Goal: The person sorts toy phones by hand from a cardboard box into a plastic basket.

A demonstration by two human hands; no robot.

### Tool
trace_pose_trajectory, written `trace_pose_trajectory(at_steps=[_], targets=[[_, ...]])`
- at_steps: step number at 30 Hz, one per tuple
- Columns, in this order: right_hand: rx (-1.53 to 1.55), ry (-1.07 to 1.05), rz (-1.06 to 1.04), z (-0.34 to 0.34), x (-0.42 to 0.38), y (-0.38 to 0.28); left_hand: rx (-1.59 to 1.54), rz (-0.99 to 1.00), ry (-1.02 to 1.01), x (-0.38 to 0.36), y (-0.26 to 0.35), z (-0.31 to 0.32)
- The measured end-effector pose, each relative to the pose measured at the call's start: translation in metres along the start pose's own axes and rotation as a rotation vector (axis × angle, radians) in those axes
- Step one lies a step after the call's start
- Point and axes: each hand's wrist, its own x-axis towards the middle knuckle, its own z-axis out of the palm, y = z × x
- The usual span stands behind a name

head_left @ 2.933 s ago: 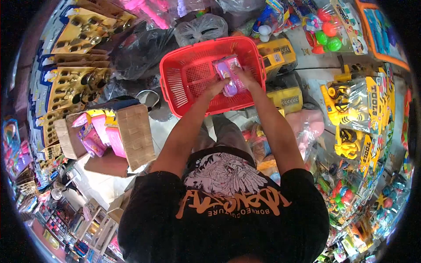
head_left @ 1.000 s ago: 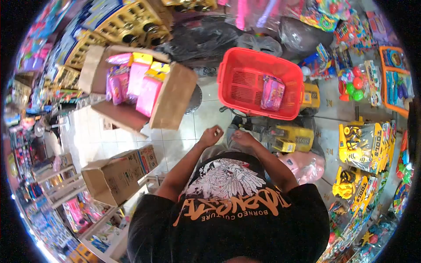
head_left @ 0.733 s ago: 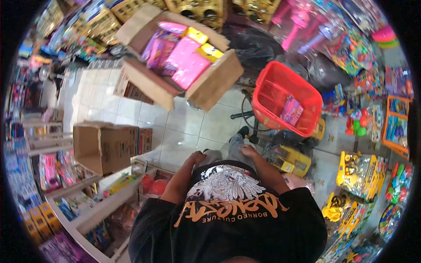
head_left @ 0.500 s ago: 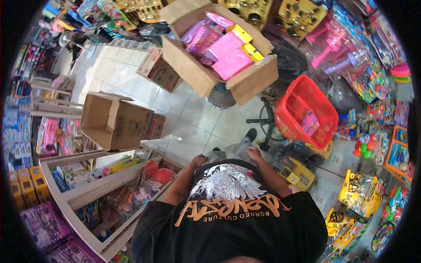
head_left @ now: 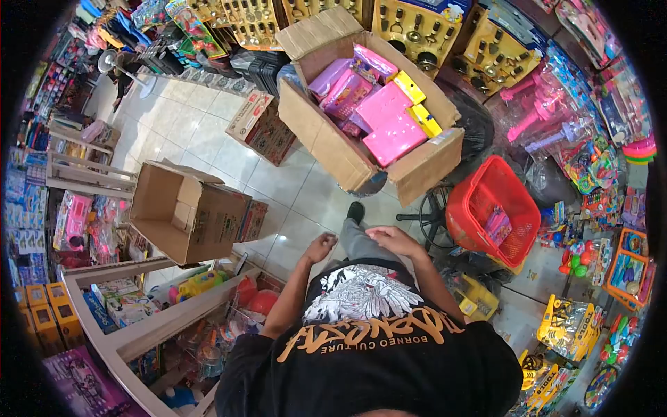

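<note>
My left hand [head_left: 320,248] hangs in the air beside my left thigh, its fingers loosely bent and apart, holding nothing. In front of my right thigh is my right hand [head_left: 393,240], empty, with its fingers stretched toward the middle. Ahead of both hands stands an open cardboard box [head_left: 326,139], packed with pink boxes [head_left: 394,132], purple packages and yellow boxes [head_left: 410,88]. To the right of my right hand, a red plastic basket [head_left: 461,217] holds a small pink-purple package [head_left: 497,224].
An open cardboard box [head_left: 215,219] stands at left, above a white-framed glass display case [head_left: 132,333]. Another carton [head_left: 260,128] sits on the tiled floor. A black wheeled chair base [head_left: 432,219] is beside the basket. Bagged yellow toy tool sets [head_left: 568,326] lie at right.
Both hands have come forward and up, and my right fingers have straightened. One foot now shows farther forward. The box and basket appear shifted slightly right and down as the view moved.
</note>
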Motion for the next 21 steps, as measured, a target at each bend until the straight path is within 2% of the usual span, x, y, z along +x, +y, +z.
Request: trace_pose_trajectory(at_steps=[2,4,6,8,12,14,15,17,18,20,21], targets=[[0.021,-0.054,-0.073,-0.016,0.009,-0.024,-0.156,0.104,0.008,-0.004,0.084,-0.034],[0.244,-0.045,-0.215,-0.030,0.010,-0.089,-0.239,0.177,0.072,0.004,0.139,-0.065],[0.338,-0.033,-0.314,-0.052,0.023,-0.127,-0.321,0.257,0.131,0.015,0.184,-0.097],[0.516,0.057,-0.374,-0.070,0.043,-0.160,-0.433,0.375,0.293,0.029,0.221,-0.124],[0.484,0.205,-0.453,-0.115,0.112,-0.182,-0.385,0.467,0.395,0.063,0.285,-0.170],[0.517,0.392,-0.417,-0.129,0.145,-0.186,-0.207,0.564,0.362,0.090,0.311,-0.187],[0.528,0.393,-0.410,-0.134,0.161,-0.185,-0.202,0.553,0.357,0.105,0.320,-0.192],[0.579,0.475,-0.316,-0.143,0.185,-0.184,0.050,0.667,0.340,0.139,0.337,-0.194],[0.577,0.488,-0.320,-0.146,0.193,-0.187,0.047,0.676,0.329,0.154,0.345,-0.194],[0.530,0.513,-0.195,-0.145,0.211,-0.191,0.268,0.644,0.289,0.185,0.351,-0.192],[0.616,0.500,-0.201,-0.148,0.228,-0.181,0.349,0.731,0.302,0.203,0.346,-0.193]])
